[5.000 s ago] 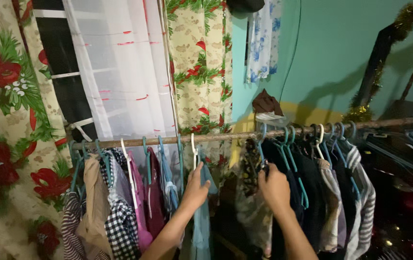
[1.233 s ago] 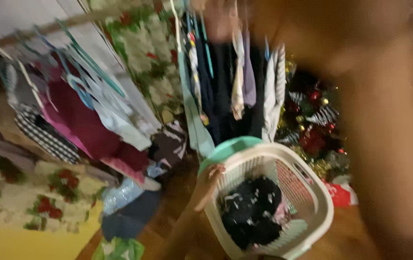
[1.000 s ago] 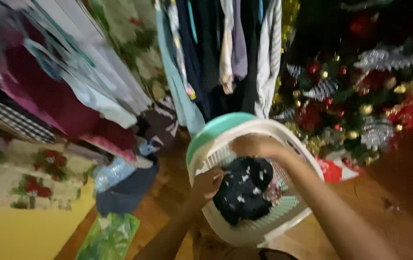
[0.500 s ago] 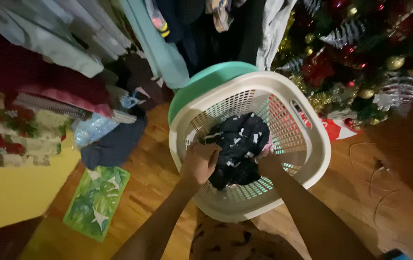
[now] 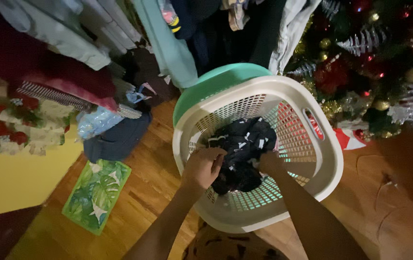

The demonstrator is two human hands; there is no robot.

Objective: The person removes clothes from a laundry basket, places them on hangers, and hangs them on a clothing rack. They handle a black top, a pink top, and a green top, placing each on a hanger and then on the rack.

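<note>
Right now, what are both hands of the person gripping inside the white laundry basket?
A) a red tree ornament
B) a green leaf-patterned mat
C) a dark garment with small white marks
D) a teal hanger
C: the left hand and the right hand are both closed on the dark garment with white marks, which lies inside the white basket; the green leaf-patterned mat lies apart on the wooden floor.

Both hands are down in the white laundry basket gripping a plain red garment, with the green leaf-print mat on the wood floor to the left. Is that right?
Not quite. The head view shows the garment is dark with small white marks, not plain red. The rest holds: the left hand and right hand grip it inside the white laundry basket, and the green leaf-print mat lies on the wood floor to the left.
</note>
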